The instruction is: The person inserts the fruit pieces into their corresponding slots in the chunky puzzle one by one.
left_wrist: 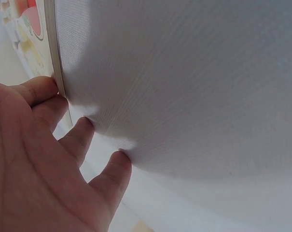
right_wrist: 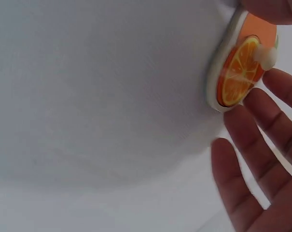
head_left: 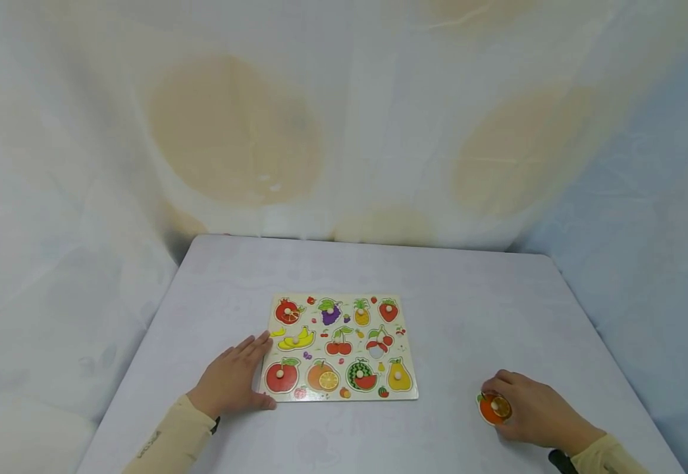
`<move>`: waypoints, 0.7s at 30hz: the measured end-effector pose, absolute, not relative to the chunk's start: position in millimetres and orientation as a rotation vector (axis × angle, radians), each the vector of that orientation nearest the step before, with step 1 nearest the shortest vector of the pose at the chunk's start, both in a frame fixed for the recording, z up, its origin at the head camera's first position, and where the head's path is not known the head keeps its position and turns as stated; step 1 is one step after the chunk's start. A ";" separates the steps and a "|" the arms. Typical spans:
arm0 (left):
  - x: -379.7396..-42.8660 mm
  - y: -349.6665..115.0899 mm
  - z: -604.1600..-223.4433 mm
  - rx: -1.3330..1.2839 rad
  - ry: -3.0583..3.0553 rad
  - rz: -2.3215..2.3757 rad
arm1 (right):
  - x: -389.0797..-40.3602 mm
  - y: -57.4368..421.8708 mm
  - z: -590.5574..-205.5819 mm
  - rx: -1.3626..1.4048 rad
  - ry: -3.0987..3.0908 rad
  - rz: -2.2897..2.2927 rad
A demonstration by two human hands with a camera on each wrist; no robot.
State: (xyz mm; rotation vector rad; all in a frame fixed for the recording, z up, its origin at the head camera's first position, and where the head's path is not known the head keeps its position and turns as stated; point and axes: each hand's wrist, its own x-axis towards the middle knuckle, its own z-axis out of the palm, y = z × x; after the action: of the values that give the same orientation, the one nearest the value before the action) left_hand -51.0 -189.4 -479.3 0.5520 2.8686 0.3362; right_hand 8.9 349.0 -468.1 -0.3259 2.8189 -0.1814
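Observation:
A white puzzle board printed with fruits lies flat on the table, many of its fruit pieces bearing small knobs. My left hand rests at its left edge, fingers spread; in the left wrist view a fingertip touches the board's side while others press on the tabletop. To the right, apart from the board, my right hand holds an orange-shaped puzzle piece by its edges, between thumb and fingers. That piece has a pale knob and a printed orange slice. Whether it touches the table I cannot tell.
The table has a pale cloth cover and rounded back corners. Patterned fabric curtains hang behind it and along both sides. A stretch of tabletop separates the board from my right hand.

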 end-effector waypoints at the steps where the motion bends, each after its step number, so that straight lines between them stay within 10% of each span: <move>1: -50.9 -189.3 -479.5 0.552 2.869 0.337 | 8.7 349.0 -467.8 -0.321 2.810 -0.183; 21: -50.6 -188.5 -479.8 0.542 2.864 0.336 | 8.8 352.3 -467.1 -0.411 2.769 -0.218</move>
State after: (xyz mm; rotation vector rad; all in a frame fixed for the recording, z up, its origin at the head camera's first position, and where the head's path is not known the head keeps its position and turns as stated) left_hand -50.6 -188.5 -479.8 0.5416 2.8639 0.3362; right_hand 8.8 352.3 -467.1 -0.4112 2.7694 -0.2185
